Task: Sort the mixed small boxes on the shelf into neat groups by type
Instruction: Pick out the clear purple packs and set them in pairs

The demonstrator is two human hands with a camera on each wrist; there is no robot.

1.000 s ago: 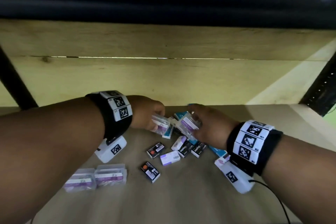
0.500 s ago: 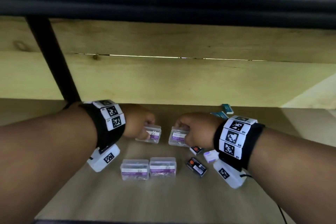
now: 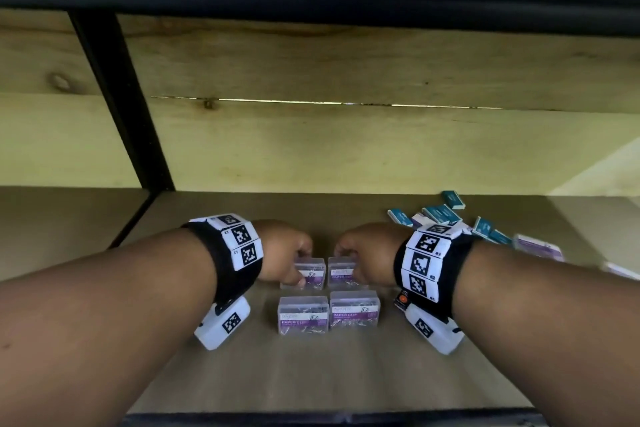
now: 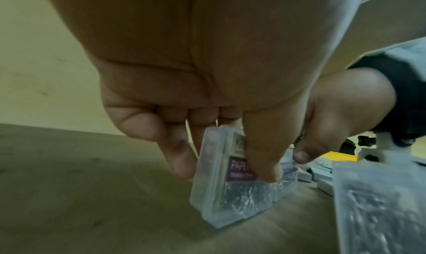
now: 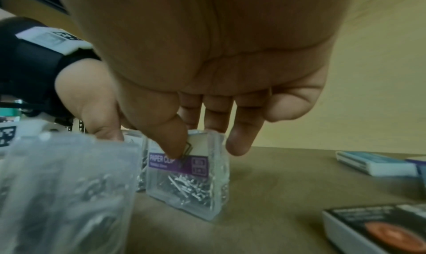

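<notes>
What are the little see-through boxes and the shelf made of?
The paper clip boxes look like clear, glossy plastic: you can see the shiny metal clips through the walls, and a purple label sits across the front. The shelf looks like matte wood or wood-look board, pale brown with faint grain; which one, I cannot tell.

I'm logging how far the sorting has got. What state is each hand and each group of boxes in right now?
left hand: grips a clear paper clip box standing on the shelf.
right hand: grips the second clear paper clip box, beside the first.
front pair of paper clip boxes: standing side by side, untouched.
teal boxes: scattered, unsorted, at the back right.
black box: lying flat, unsorted.
</notes>
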